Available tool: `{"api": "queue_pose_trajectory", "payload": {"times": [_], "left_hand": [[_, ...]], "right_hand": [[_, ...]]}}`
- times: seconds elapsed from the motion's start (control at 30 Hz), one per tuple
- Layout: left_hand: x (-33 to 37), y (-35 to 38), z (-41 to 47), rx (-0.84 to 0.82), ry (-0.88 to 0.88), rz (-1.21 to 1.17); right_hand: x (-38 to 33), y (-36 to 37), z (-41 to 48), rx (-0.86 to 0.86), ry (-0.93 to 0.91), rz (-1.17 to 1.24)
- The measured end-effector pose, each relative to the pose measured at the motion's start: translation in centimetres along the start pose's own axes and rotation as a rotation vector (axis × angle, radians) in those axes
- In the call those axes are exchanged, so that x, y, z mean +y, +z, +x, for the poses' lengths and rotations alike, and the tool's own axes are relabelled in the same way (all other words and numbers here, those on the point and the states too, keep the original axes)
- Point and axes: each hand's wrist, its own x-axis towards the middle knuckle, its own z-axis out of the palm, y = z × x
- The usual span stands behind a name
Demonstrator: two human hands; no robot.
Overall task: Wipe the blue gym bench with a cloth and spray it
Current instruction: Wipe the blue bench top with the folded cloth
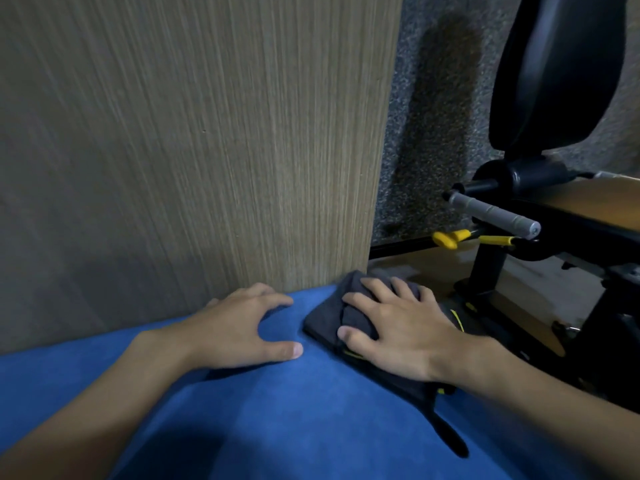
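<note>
The blue gym bench (pixel 277 410) fills the lower part of the head view, its far end against a wooden panel. A dark grey folded cloth (pixel 327 322) lies on the bench's far right corner. My right hand (pixel 394 327) presses flat on the cloth with its fingers spread. To the left of the cloth, my left hand (pixel 242 327) rests on the bare blue pad, fingers spread and slightly bent, holding nothing. No spray bottle is in view.
A tall wood-grain panel (pixel 190 140) stands right behind the bench. To the right is a black exercise machine (pixel 554 81) with a grey handle bar (pixel 495 214) and yellow levers (pixel 450 239), above a tan floor and a grey speckled wall.
</note>
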Motion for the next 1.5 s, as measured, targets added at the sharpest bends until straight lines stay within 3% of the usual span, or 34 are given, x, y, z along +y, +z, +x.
{"api": "queue_pose_trajectory", "payload": {"times": [0.17, 0.3, 0.43, 0.57, 0.7, 0.83, 0.97, 1.1, 1.3, 1.5], "left_hand": [[-2.1, -0.8, -1.3, -0.016, -0.080, 0.204], [-2.7, -0.5, -1.6, -0.055, -0.060, 0.113], [-3.3, -0.3, -1.9, 0.011, -0.049, -0.040], [-3.5, 0.0, -3.1, 0.029, -0.087, 0.038], [-5.8, -0.2, -5.3, 0.000, -0.199, 0.161], [-6.2, 0.5, -5.6, 0.016, -0.211, 0.152], [-5.6, 0.2, -5.3, 0.014, -0.215, 0.133], [-6.4, 0.4, -6.6, 0.009, -0.216, 0.110], [-7.4, 1.5, -6.7, 0.051, -0.253, 0.105], [-7.3, 1.1, -6.5, 0.020, -0.251, 0.105]], "right_hand": [[-0.9, -0.3, 2.1, -0.041, 0.002, 0.041], [-2.5, -0.1, 4.3, -0.024, 0.072, 0.028], [-5.5, 0.2, 4.6, -0.013, -0.029, 0.010], [-5.1, -0.1, 4.3, 0.003, -0.077, 0.051], [-2.0, -0.2, 3.3, 0.029, 0.013, 0.068], [-3.6, -0.3, 4.2, -0.024, 0.087, 0.034], [-6.9, 0.1, 5.3, -0.038, 0.027, 0.024], [-4.8, -0.1, 4.1, 0.003, -0.031, 0.075], [-6.4, -0.1, 5.0, 0.010, 0.035, 0.014], [-10.3, 0.5, 5.6, 0.016, -0.121, 0.091]]}}
